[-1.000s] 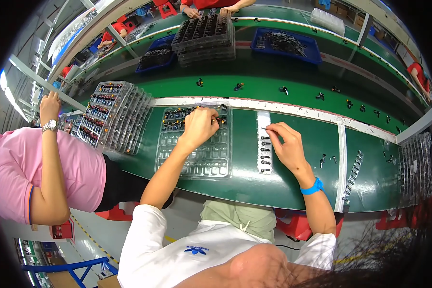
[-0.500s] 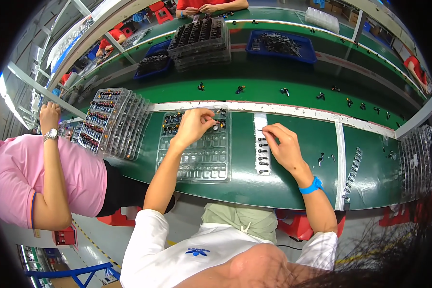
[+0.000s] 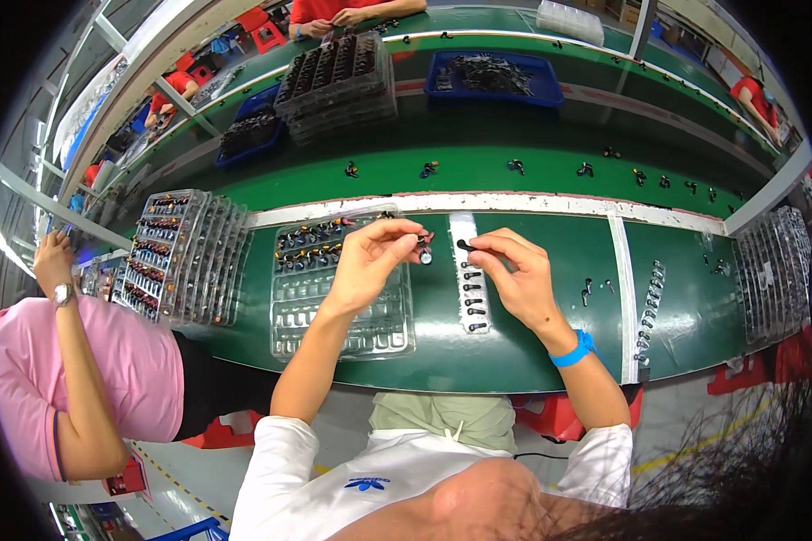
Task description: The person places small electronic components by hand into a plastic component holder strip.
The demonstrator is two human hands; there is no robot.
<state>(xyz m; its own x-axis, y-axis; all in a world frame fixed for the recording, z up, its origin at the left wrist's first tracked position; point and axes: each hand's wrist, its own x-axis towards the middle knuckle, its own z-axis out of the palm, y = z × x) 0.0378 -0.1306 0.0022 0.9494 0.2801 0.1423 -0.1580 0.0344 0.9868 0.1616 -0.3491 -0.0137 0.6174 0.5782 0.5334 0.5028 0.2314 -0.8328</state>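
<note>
My left hand is closed in a pinch on a small part with a round silver end and a bit of red, held just off the right edge of a clear plastic tray. The tray's far rows hold several small dark parts with coloured bits; its nearer pockets show no parts. My right hand, with a blue wristband, pinches a small black rounded piece above the far end of a white strip. Several similar black pieces lie in a row on that strip. The two held parts are apart, facing each other.
Stacked loaded trays stand at left beside a person in pink. Beyond the white ledge, small parts lie spaced along a green belt. A blue bin sits farther back. More trays stand at right.
My left hand has come away from the tray's far rows toward the right, bringing the small part with the silver end. My right hand stays near the strip's far end. The whole view has shifted slightly.
</note>
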